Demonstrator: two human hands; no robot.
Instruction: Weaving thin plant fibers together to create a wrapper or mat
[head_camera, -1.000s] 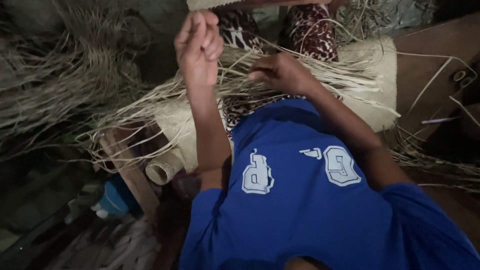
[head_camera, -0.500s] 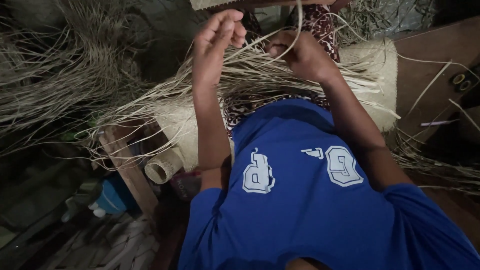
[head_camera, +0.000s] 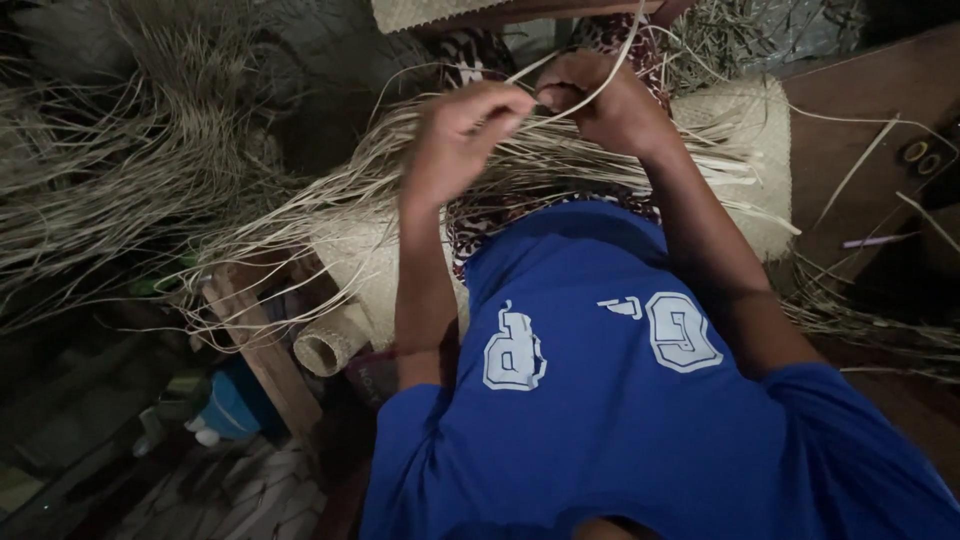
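Above a woven mat (head_camera: 745, 150), left hand (head_camera: 462, 140) and right hand (head_camera: 600, 105), fingers pinched on pale straw strands (head_camera: 560, 150).

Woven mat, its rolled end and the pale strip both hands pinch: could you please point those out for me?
woven mat (head_camera: 745, 135), head view, on its flat plaited surface at the right.
rolled end (head_camera: 328, 350), head view, on the roll's open mouth.
pale strip (head_camera: 612, 62), head view, on its curve above the right hand.

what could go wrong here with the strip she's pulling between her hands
The thin straw strip runs taut between the left hand and the right hand; a hard pull might snap it. Loose strands fan out beside the woven mat and could tangle with it. Dim light makes misplacing a strand likelier.
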